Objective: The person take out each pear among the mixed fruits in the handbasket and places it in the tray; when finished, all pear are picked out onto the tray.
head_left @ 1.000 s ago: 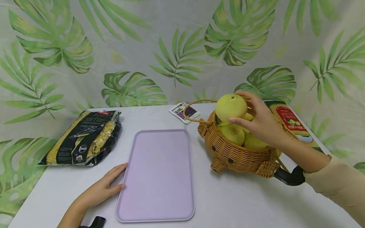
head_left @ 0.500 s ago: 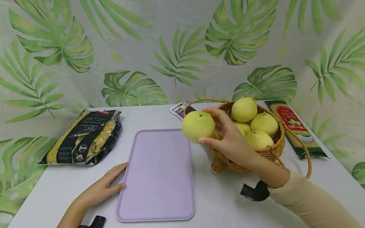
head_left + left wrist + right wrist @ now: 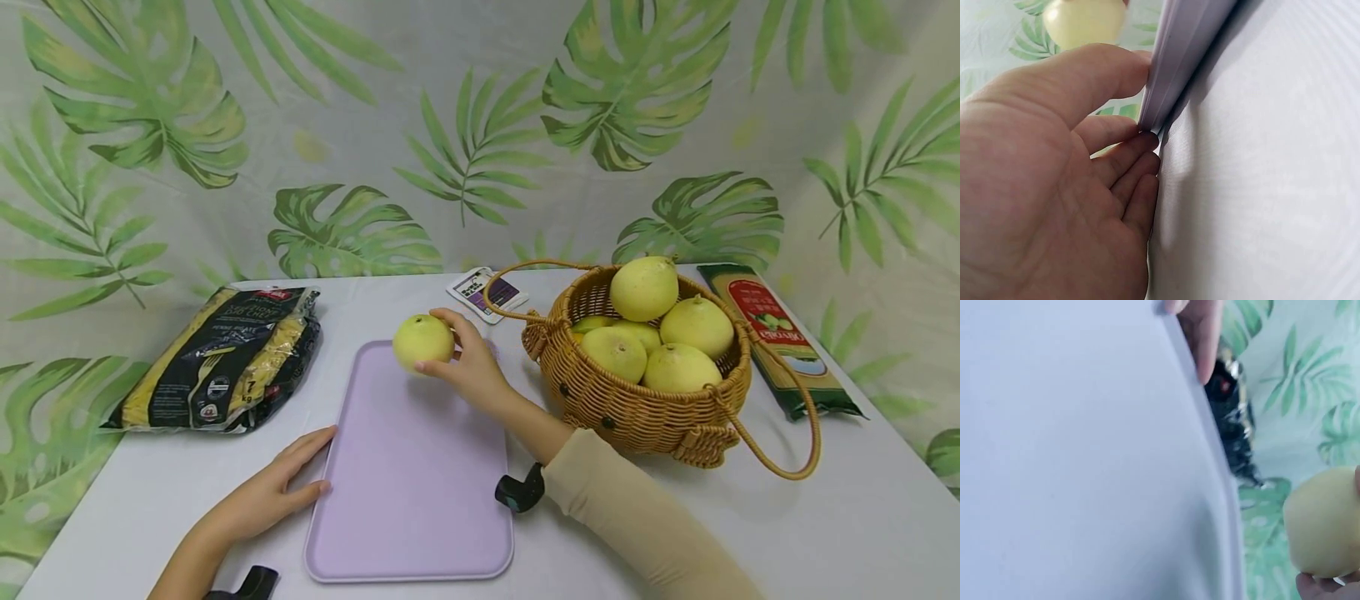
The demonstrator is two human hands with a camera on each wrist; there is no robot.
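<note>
Above the far end of the pale purple tray (image 3: 408, 475), my right hand (image 3: 474, 367) holds a round yellow-green pear (image 3: 420, 340) between thumb and fingers. The right wrist view shows the same pear (image 3: 1321, 522) at its right edge, raised over the tray surface. My left hand (image 3: 262, 496) rests on the table at the tray's left side. In the left wrist view, its thumb and fingertips touch the tray's rim (image 3: 1172, 62), with the fingers only loosely bent.
A wicker basket (image 3: 645, 417) with a looped handle and several pears stands on the right. Behind it lies a green and red pasta packet (image 3: 780, 333). A black and yellow penne bag (image 3: 225, 367) lies at the left. A small white and purple packet (image 3: 487, 293) sits at the back.
My right hand has carried the pear out from over the basket, leftward and across to the tray's far end. My left hand has stayed at the tray's edge.
</note>
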